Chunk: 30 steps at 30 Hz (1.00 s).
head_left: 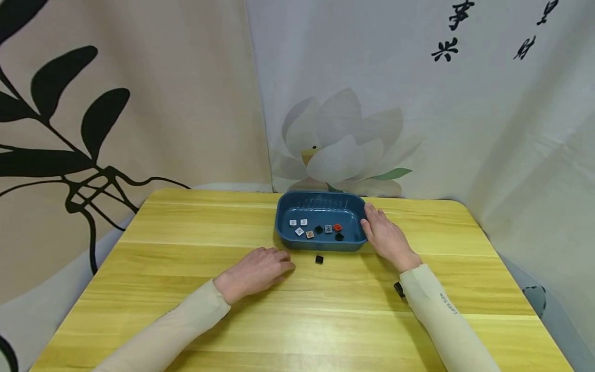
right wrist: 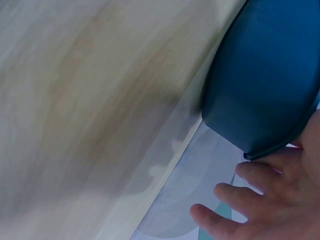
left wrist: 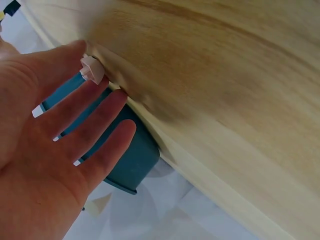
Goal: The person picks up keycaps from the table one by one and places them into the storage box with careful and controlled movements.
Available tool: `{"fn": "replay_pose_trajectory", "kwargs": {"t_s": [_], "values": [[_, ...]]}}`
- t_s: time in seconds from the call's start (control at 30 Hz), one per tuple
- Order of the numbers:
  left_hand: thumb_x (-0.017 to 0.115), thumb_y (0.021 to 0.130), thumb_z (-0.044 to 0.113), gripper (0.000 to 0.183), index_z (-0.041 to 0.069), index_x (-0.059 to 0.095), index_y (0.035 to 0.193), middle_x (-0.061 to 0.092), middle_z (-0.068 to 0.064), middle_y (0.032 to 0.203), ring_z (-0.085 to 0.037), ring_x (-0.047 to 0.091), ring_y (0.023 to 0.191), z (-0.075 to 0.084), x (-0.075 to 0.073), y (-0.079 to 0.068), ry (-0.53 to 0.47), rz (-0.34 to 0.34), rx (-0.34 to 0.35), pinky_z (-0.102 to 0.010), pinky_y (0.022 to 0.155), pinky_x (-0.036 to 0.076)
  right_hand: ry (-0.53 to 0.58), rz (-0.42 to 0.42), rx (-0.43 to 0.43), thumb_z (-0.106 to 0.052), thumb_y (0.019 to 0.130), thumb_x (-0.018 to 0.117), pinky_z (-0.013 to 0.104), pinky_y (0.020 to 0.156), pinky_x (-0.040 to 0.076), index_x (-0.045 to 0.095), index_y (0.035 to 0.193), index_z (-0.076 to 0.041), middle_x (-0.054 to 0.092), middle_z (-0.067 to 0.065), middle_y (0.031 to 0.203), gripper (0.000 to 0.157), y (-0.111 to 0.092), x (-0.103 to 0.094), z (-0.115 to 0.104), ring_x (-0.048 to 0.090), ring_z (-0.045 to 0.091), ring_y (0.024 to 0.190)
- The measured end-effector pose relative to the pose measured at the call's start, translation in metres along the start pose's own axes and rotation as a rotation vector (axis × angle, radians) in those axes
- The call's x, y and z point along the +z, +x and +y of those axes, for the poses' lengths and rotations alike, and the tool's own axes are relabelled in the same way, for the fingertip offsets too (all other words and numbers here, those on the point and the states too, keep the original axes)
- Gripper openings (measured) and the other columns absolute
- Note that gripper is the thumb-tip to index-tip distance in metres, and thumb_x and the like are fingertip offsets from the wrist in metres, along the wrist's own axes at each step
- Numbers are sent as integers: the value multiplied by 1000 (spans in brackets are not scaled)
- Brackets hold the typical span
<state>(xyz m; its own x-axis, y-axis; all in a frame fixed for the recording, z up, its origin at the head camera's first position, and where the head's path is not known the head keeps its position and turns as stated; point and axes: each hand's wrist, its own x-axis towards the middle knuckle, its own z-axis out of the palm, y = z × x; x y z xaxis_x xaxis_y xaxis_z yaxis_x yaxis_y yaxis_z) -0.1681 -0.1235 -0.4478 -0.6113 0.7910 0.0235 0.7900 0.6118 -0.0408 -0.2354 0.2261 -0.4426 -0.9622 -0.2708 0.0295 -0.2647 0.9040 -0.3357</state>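
My left hand (head_left: 257,272) is low over the table in front of the tray's left end. In the left wrist view it pinches a small pale pinkish keycap (left wrist: 93,70) between thumb and forefinger, its hollow underside showing; the head view hides it. My right hand (head_left: 388,238) rests at the right end of the blue tray (head_left: 321,246), touching its rim with fingers extended. In the right wrist view, several loosely spread fingers (right wrist: 242,199) reach past the rim. Inside the tray lie several white, black, grey and red keycaps, including a red one (head_left: 337,227).
A black keycap (head_left: 319,259) lies on the wooden table (head_left: 297,336) just in front of the tray. Behind the table's back edge hangs a printed curtain (head_left: 186,103). A small black object (head_left: 399,289) sits at the right cuff.
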Motion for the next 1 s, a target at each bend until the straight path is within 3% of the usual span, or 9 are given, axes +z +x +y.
{"fn": "replay_pose_trajectory", "kwargs": {"t_s": [0.13, 0.3, 0.53, 1.0], "values": [[74, 94, 1, 26, 17, 77, 114, 70, -3, 110, -20, 69, 90, 0, -1, 0, 29, -15, 3, -35, 78, 59, 1, 5, -2, -28, 114, 37, 59, 119, 28, 24, 161, 6, 24, 25, 167, 59, 1, 1, -1, 29, 49, 149], [77, 90, -3, 25, 14, 79, 108, 67, -3, 100, -17, 64, 82, 1, -2, 1, 16, -16, -4, -32, 74, 58, -5, 12, -7, -28, 114, 37, 59, 119, 29, 26, 160, 7, 25, 25, 166, 59, 1, 1, -1, 30, 49, 148], [76, 88, -6, 21, 11, 79, 101, 64, -2, 90, -14, 61, 75, 0, -2, 1, -5, 30, 22, -29, 70, 56, -2, 7, -4, -29, 114, 36, 58, 120, 28, 25, 161, 6, 25, 25, 166, 60, 1, 0, -1, 30, 48, 149], [74, 92, -5, 22, 9, 79, 107, 65, -2, 93, -9, 60, 77, 3, -7, 4, -11, 67, 51, -21, 72, 56, -2, 4, -4, -28, 114, 36, 57, 121, 25, 24, 161, 6, 24, 25, 167, 59, 0, 1, 0, 28, 48, 150]]}}
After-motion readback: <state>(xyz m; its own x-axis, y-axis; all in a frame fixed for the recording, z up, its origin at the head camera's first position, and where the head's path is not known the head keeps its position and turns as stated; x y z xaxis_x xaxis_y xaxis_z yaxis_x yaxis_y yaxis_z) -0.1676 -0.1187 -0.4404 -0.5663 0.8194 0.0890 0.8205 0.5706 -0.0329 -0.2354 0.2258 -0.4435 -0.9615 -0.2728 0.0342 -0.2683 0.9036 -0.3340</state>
